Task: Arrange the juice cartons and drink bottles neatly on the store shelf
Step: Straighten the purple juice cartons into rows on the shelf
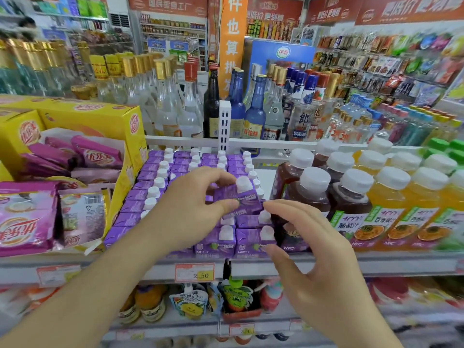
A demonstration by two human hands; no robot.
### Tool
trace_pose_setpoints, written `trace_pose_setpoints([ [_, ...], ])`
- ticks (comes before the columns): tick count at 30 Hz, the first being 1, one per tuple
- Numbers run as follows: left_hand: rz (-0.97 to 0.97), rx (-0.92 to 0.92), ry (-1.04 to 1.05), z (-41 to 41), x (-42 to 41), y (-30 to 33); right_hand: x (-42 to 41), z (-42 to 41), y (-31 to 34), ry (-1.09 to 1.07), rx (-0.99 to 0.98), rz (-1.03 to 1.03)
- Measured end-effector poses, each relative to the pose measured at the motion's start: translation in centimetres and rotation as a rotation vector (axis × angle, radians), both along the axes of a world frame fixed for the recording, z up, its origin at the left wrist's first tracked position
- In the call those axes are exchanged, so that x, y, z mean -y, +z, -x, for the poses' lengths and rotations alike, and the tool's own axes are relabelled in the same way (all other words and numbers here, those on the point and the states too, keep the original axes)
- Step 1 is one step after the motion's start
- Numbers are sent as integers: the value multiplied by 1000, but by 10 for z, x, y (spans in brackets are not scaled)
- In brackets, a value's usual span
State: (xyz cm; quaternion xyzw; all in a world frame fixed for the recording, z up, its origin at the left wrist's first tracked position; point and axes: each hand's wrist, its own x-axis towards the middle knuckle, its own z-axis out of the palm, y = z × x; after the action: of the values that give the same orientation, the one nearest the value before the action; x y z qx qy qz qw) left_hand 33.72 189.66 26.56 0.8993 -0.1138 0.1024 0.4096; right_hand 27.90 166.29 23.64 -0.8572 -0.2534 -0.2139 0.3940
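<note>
- The left hand [190, 209] holds one purple carton [237, 198] by its sides, thumb in front and fingers behind.
- That carton is tilted and sits a little above the other cartons [155, 187], which stand in rows on the shelf [326, 266].
- The right hand [311, 252] is just beside the front cartons, with fingers spread and loosely bent. It holds nothing.
- Dark juice bottles [308, 194] with white caps stand right of the cartons.
- Orange juice bottles [391, 199] stand further right.
- A yellow box [100, 121] with pink packs [27, 217] is on the left.
- Tall glass bottles [256, 109] stand behind the shelf rail.
- A price tag [195, 272] hangs on the shelf edge.
</note>
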Motion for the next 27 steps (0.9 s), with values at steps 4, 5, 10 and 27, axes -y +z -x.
trace_pose_setpoints([
  [4,-53,32,-23,-30,20,2,5,0,-2,-5,15,-14],
  [5,-76,29,-31,-36,25,1,6,0,-3,-7,5,-22],
  [10,-176,-18,-78,-53,33,-14,11,1,-4,-35,19,-49],
  [27,-279,100,-96,-66,29,-28,20,7,15,-108,145,-95],
])
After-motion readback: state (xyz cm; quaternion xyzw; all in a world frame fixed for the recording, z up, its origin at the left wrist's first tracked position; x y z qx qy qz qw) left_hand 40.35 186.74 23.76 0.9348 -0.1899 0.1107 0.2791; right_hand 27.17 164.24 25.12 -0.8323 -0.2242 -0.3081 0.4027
